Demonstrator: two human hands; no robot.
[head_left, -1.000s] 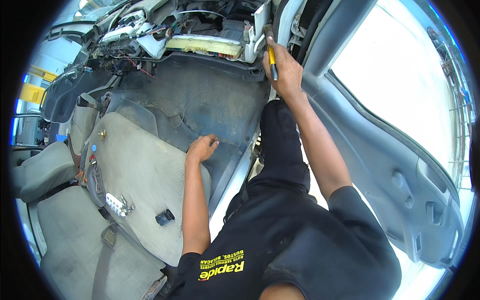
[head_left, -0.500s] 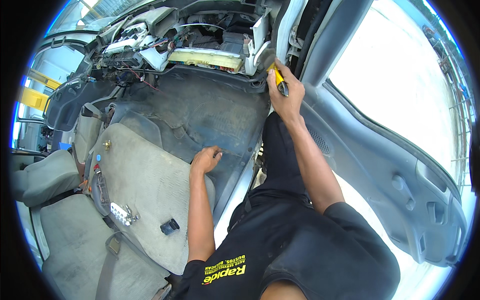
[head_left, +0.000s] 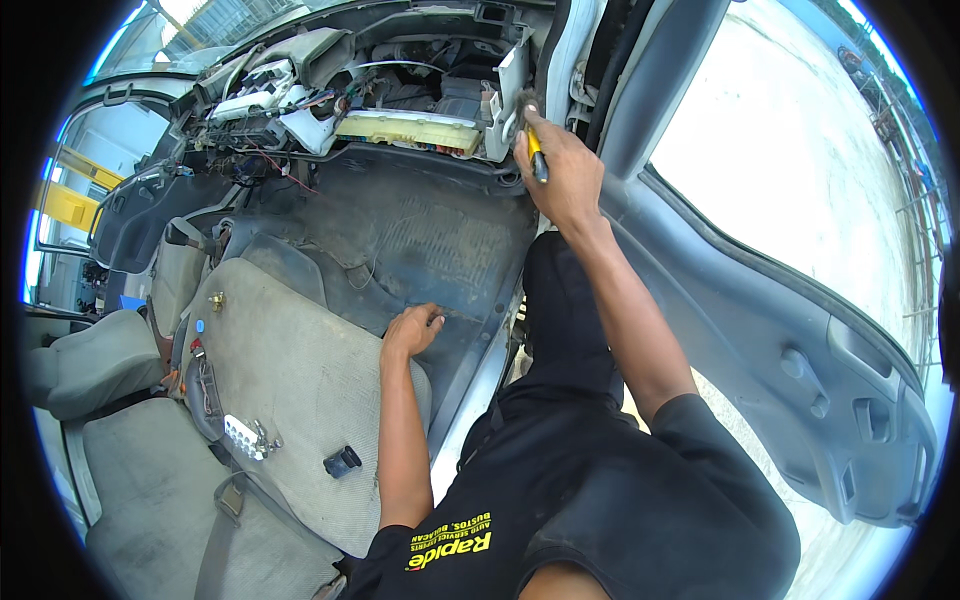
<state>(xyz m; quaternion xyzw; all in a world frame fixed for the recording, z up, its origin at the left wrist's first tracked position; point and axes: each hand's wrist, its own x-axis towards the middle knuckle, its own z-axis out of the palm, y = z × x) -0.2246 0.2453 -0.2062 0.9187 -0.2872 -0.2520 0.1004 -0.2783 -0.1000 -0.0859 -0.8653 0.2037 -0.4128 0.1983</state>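
Note:
My right hand [head_left: 565, 175] is closed around a brush with a yellow and black handle [head_left: 536, 155]. Its dark bristles [head_left: 526, 102] reach the right end of the stripped dashboard [head_left: 500, 120], beside the door pillar. My left hand [head_left: 412, 330] rests at the front edge of the grey seat cushion [head_left: 300, 330], fingers loosely bent and apart, with nothing seen in it. Inside the dashboard opening, a pale yellow panel [head_left: 405, 130] runs along the lower edge, and wiring and a white bracket are exposed.
On the seat lie a black plastic part [head_left: 342, 461], a white tray with small metal pieces [head_left: 243, 437], a blue cap [head_left: 200, 326] and a brass fitting [head_left: 217, 300]. The open door [head_left: 740, 330] stands at my right. A dusty floor mat [head_left: 420, 230] lies below the dashboard.
My right hand has shifted slightly left with the brush, and the handle now stands steeper. My left hand stays almost where it was.

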